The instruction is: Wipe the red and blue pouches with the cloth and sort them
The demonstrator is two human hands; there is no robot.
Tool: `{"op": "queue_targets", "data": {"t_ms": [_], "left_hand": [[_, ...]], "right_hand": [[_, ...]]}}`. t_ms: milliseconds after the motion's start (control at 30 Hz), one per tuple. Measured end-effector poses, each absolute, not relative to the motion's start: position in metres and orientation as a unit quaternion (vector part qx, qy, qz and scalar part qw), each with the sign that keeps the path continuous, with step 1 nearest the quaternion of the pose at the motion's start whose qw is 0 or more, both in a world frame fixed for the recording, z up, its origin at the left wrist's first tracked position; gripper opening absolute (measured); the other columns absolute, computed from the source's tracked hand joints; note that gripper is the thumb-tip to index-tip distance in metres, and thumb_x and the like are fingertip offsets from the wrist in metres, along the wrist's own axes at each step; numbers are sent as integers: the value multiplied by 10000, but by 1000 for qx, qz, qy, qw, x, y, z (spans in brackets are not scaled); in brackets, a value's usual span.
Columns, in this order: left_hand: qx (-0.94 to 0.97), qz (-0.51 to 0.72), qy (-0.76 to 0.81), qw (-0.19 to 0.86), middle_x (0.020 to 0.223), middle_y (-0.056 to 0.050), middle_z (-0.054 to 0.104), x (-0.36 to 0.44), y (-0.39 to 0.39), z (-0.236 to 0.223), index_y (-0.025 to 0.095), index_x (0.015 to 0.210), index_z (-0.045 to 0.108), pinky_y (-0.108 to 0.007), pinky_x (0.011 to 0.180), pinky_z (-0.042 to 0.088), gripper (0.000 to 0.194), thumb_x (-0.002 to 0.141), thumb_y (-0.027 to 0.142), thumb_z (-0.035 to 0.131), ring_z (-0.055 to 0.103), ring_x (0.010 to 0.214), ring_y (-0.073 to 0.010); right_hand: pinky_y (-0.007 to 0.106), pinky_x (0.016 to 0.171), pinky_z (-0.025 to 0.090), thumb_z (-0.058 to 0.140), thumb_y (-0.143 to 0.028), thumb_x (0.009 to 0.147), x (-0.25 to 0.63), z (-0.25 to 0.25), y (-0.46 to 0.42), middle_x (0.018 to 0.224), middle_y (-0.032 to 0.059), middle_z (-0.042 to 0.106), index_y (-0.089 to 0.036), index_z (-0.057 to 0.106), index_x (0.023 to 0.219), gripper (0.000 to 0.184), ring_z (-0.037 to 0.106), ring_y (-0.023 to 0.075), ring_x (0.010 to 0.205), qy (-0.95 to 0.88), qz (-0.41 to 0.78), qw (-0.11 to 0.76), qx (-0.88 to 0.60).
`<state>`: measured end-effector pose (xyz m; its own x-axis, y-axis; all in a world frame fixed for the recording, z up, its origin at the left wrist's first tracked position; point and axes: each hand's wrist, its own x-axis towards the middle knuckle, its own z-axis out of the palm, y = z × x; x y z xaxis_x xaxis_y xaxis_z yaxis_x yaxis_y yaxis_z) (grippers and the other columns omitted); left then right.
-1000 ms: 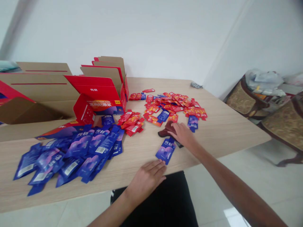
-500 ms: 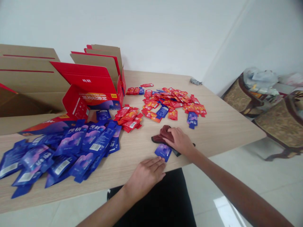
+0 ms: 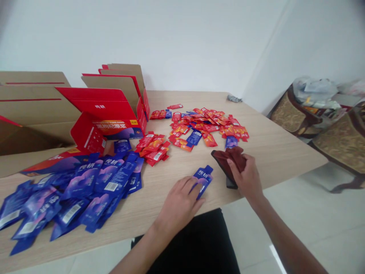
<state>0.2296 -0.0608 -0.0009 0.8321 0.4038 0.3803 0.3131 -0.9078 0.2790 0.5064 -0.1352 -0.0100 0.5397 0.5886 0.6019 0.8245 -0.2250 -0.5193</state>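
Near the front edge of the table, my left hand (image 3: pixel 181 201) has its fingers curled over the lower end of a flat blue sachet (image 3: pixel 203 176) with white lettering. My right hand (image 3: pixel 248 180) grips a bunched brown cloth (image 3: pixel 235 158) with a dark border, its fingers closed on the folds. Under the cloth, a dark flat object (image 3: pixel 231 185) shows only in part. Just beyond the cloth lies another blue sachet (image 3: pixel 231 142). A heap of larger blue pouches (image 3: pixel 97 190) is left of my left hand.
Small red sachets (image 3: pixel 209 123) lie scattered at the back of the table, with a smaller red pile (image 3: pixel 154 146) nearer. Open red cartons (image 3: pixel 114 110) stand at the left. A grey crumpled wrapper (image 3: pixel 234 98) rests at the far corner. Patterned chairs (image 3: pixel 293 118) hold plastic bags.
My right hand has moved right and lifted the brown cloth off the blue sachet, uncovering its lettered top. My left fingers have shifted further over the sachet. The view has tilted slightly.
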Motion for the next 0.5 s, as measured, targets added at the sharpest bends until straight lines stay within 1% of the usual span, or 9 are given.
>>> {"op": "queue_targets", "data": {"t_ms": [67, 100, 167, 233, 300, 367, 400, 433, 500], "left_hand": [[952, 201, 210, 98, 1445, -137, 590, 235, -60, -4, 208, 1442, 548, -501, 1131, 483, 589, 942, 455, 736, 559, 1344, -319], [954, 186, 212, 97, 1461, -138, 576, 235, -61, -5, 208, 1466, 523, -505, 1137, 477, 635, 933, 475, 742, 547, 1357, -323], [960, 159, 207, 96, 1453, -139, 582, 233, -63, -6, 194, 1486, 497, -496, 1134, 478, 677, 934, 513, 727, 550, 1352, -318], [965, 142, 204, 88, 1452, -150, 579, 228, -67, -7, 184, 1495, 484, -499, 1128, 479, 750, 912, 596, 714, 554, 1340, -325], [967, 132, 205, 72, 1453, -164, 571, 223, -71, -10, 184, 1497, 482, -511, 1104, 492, 870, 837, 691, 734, 567, 1314, -344], [969, 126, 208, 46, 1422, -173, 589, 218, -76, -17, 175, 1490, 491, -514, 1054, 525, 969, 745, 710, 803, 601, 1254, -358], [969, 125, 209, 31, 1393, -169, 609, 215, -79, -21, 172, 1482, 501, -507, 1021, 546, 965, 729, 670, 841, 625, 1211, -353], [970, 126, 209, 17, 1353, -159, 635, 212, -82, -24, 171, 1468, 517, -496, 984, 566, 915, 743, 606, 867, 649, 1161, -340], [970, 138, 200, 1, 1281, -127, 678, 205, -86, -27, 186, 1442, 547, -474, 930, 590, 690, 862, 432, 829, 683, 1078, -305]], "right_hand": [[483, 908, 519, 606, -688, 912, 499, -18, -144, 1118, 164, 648, -179, 535, 1242, 611, 647, 339, 1043, -418, -96, 448, -784], [477, 894, 523, 615, -692, 902, 496, -23, -146, 1126, 166, 653, -183, 532, 1243, 619, 654, 338, 1039, -398, -78, 464, -788], [466, 869, 528, 625, -702, 884, 491, -30, -147, 1139, 174, 662, -186, 526, 1241, 635, 665, 340, 1036, -360, -53, 495, -789], [462, 858, 529, 634, -713, 866, 489, -34, -146, 1135, 176, 672, -191, 524, 1228, 645, 674, 344, 1034, -332, -40, 517, -788], [459, 849, 530, 640, -722, 854, 489, -36, -145, 1126, 174, 679, -196, 527, 1218, 649, 681, 347, 1026, -315, -33, 528, -788], [456, 842, 530, 638, -726, 853, 490, -37, -144, 1129, 173, 683, -201, 530, 1213, 645, 685, 346, 1021, -309, -26, 532, -788], [455, 839, 530, 634, -725, 858, 491, -37, -144, 1132, 174, 684, -202, 531, 1215, 641, 685, 346, 1019, -309, -22, 532, -788], [454, 837, 529, 631, -723, 863, 491, -37, -144, 1135, 174, 685, -204, 531, 1217, 636, 685, 345, 1019, -311, -18, 531, -788], [451, 838, 527, 627, -718, 872, 493, -38, -143, 1140, 172, 684, -206, 530, 1223, 628, 685, 345, 1021, -316, -12, 530, -787]]}}
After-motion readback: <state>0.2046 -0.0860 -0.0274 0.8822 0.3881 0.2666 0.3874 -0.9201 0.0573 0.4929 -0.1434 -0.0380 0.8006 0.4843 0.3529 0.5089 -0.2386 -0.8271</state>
